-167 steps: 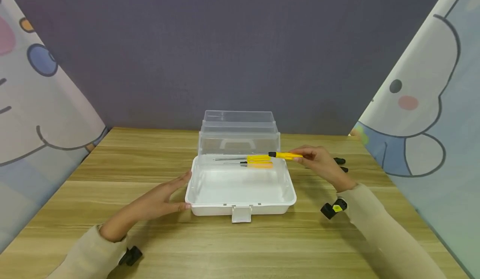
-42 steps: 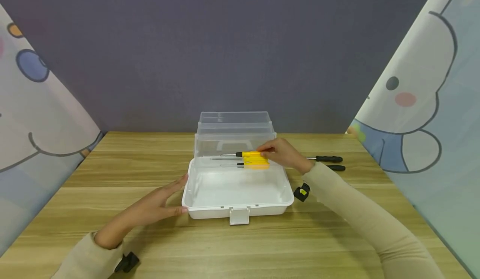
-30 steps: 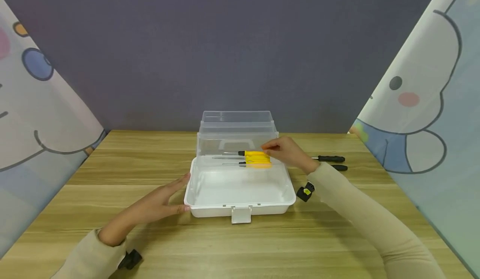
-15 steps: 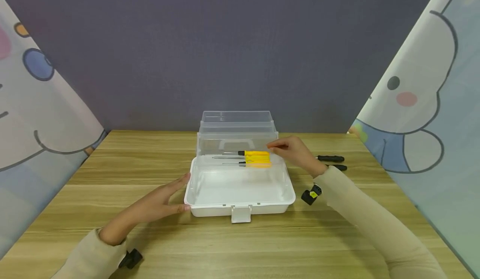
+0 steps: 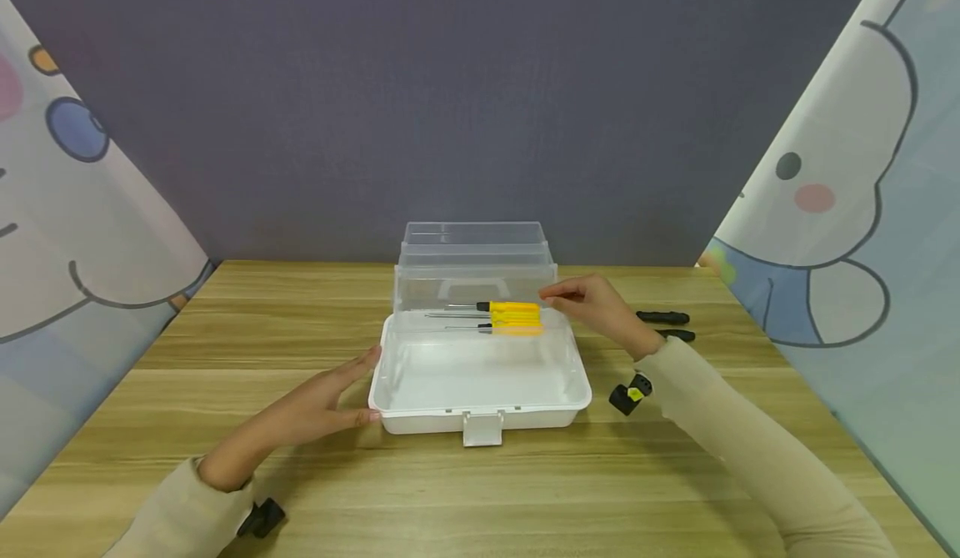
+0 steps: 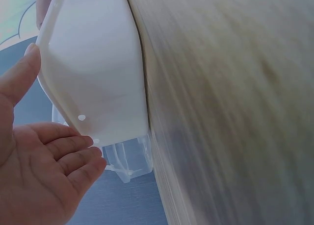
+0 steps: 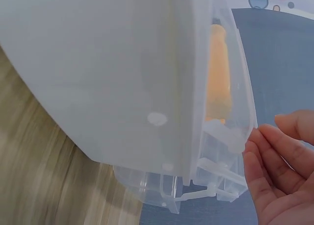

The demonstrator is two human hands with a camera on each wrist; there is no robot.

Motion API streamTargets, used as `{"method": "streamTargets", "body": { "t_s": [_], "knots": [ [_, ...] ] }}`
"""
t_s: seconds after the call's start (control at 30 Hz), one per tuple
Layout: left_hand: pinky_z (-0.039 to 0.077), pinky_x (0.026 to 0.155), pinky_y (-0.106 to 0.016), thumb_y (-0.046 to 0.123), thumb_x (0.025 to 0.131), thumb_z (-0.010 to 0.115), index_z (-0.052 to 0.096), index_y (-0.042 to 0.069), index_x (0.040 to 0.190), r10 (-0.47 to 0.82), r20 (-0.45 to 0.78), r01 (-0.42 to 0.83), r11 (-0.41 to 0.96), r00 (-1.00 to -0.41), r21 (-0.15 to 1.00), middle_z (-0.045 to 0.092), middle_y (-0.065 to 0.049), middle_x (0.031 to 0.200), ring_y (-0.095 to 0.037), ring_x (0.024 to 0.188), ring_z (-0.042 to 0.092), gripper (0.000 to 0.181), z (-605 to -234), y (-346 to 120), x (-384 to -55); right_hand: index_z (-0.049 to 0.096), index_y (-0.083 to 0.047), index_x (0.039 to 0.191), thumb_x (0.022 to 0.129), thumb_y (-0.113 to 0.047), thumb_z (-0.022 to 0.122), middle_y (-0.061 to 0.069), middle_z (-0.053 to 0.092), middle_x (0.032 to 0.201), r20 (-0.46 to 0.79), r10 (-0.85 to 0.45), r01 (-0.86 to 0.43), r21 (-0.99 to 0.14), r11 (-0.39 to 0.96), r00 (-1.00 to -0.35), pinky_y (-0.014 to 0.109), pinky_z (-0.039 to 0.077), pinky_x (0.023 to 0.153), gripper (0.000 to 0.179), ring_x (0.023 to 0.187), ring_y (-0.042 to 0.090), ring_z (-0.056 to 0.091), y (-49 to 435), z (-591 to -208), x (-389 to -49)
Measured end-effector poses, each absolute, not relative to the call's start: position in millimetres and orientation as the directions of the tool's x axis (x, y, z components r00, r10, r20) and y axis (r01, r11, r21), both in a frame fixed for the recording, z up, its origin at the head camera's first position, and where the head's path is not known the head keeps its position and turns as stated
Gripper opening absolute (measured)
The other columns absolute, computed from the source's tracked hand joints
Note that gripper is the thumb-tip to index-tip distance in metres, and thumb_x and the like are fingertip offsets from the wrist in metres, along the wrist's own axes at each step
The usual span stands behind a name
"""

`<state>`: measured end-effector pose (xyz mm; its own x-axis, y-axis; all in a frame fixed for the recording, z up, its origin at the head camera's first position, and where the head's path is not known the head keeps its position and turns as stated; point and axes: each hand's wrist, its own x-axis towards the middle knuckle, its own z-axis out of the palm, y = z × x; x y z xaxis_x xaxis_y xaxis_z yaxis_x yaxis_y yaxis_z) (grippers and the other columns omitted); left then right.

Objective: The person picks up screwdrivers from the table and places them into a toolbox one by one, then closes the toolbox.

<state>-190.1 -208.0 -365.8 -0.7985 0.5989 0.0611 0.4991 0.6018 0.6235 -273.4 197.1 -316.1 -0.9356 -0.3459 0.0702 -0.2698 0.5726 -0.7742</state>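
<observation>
A white toolbox (image 5: 480, 379) lies open on the table, its clear lid (image 5: 476, 245) raised at the back. Several yellow-handled screwdrivers (image 5: 517, 308) lie side by side in the clear tray at its rear, shafts pointing left. The right hand (image 5: 597, 308) hovers just right of their handles, fingers loosely bent, holding nothing. In the right wrist view a yellow handle (image 7: 218, 70) shows through the tray wall, and the fingertips are near the tray's end. The left hand (image 5: 311, 408) is spread, with thumb and fingertips resting against the box's left side; its palm holds nothing in the left wrist view.
Two black-handled tools, a rear one (image 5: 663, 318) and a front one (image 5: 678, 335), lie on the wooden table (image 5: 480, 500) right of the box, partly hidden by the right arm. A grey panel (image 5: 480, 108) stands behind the table. A white latch (image 5: 482, 429) hangs at the box's front.
The right hand brought a yellow-handled screwdriver leftward and laid it in the tray with the others. It has since let go and drawn back to the right. The left hand stays at the box.
</observation>
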Motion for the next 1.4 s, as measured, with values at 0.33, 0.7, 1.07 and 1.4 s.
{"method": "streamTargets", "body": {
  "t_s": [0.33,0.7,1.07,1.4],
  "knots": [
    [0.024,0.105,-0.058,0.041,0.087,0.065,0.022,-0.006,0.146,0.602,0.063,0.501,0.596,-0.796,0.627,0.022,-0.028,0.149,-0.044,0.135,0.025,0.087,-366,-209,-190,0.067,-0.003,0.115,0.093,-0.022,0.061,0.014,0.066,0.115,0.083,-0.329,-0.262,-0.796,0.546,-0.941,0.038,0.054,0.081,0.03,0.097,0.026,0.064,206,-320,-272],
    [0.025,0.105,-0.058,0.042,0.087,0.064,0.022,-0.005,0.146,0.601,0.06,0.501,0.602,-0.797,0.622,0.023,-0.027,0.149,-0.044,0.135,0.026,0.087,-368,-209,-190,0.066,-0.001,0.116,0.093,-0.024,0.061,0.012,0.066,0.114,0.094,-0.322,-0.254,-0.827,0.501,-0.942,0.048,0.051,0.086,0.033,0.1,0.03,0.063,216,-324,-265],
    [0.026,0.104,-0.059,0.041,0.087,0.064,0.022,-0.005,0.146,0.6,0.066,0.503,0.6,-0.797,0.622,0.024,-0.028,0.149,-0.044,0.135,0.027,0.086,-367,-208,-190,0.066,-0.009,0.118,0.092,-0.034,0.061,0.01,0.065,0.119,0.083,-0.293,-0.233,-0.819,0.524,-0.953,0.023,0.047,0.059,0.036,0.087,0.009,0.061,236,-324,-259],
    [0.025,0.104,-0.059,0.041,0.087,0.065,0.021,-0.006,0.146,0.602,0.061,0.503,0.602,-0.796,0.62,0.022,-0.028,0.149,-0.044,0.135,0.026,0.087,-366,-207,-191,0.065,-0.008,0.119,0.094,-0.027,0.06,0.01,0.064,0.121,0.084,-0.295,-0.23,-0.83,0.508,-0.952,0.033,0.052,0.086,0.032,0.102,0.009,0.062,251,-326,-253]
  ]
}}
